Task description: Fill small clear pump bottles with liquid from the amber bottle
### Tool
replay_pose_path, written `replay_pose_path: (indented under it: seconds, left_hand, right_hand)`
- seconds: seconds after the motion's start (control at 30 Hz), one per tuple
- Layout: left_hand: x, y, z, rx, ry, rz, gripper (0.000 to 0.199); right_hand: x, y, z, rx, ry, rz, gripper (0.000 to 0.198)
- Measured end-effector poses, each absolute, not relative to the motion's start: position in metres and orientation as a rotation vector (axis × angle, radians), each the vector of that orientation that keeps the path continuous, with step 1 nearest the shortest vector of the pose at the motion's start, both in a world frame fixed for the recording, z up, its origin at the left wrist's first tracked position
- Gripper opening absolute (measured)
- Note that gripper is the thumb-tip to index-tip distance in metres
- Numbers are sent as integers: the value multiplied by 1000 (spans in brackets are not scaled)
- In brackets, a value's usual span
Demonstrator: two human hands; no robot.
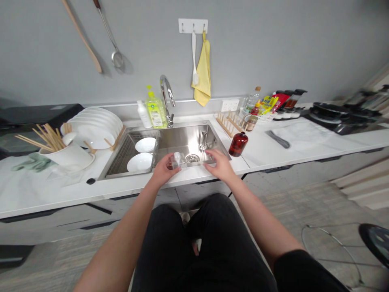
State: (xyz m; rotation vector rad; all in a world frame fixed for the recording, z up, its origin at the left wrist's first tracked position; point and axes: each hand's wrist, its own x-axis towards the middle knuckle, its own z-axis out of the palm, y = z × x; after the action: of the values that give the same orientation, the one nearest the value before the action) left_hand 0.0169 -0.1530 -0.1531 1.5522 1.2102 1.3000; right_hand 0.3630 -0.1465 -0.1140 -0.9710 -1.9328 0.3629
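Observation:
In my left hand is a small clear plastic container with a white top, held over the sink's front edge. Its exact kind is hard to make out. My right hand is apart from it, fingers spread and holding nothing, above the front right of the steel sink. Just right of that hand, an amber bottle without a cap stands upright on the counter. Two white bowls sit in the wire basket at the sink's left.
Behind the sink rise a faucet and a yellow-green soap bottle. White plates stand in a rack at left, beside a chopstick holder. To the right are a wooden rack, a grey utensil and a pan.

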Motion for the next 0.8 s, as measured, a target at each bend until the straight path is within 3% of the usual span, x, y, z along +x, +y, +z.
replay_pose_path:
  seconds: [0.07, 0.13, 0.3, 0.43, 0.8]
  left_hand:
    - [24, -150, -151, 1539, 1152, 1297, 93]
    - [31, -147, -149, 1559, 1121, 1304, 92]
    - [36, -141, -141, 1677, 1056, 1302, 77]
    - [34, -141, -134, 1639, 960, 1316, 54]
    - [47, -137, -132, 1571, 984, 1440, 40]
  right_hand:
    - [326, -138, -120, -906, -1972, 682, 98]
    - [298, -125, -126, -866, -1969, 930, 121]
    - [275, -105, -136, -826, -1880, 1092, 101]
    - [276, -101, -140, -810, -1882, 1082, 101]
    - [277, -102, -141, -748, -1936, 991, 97]
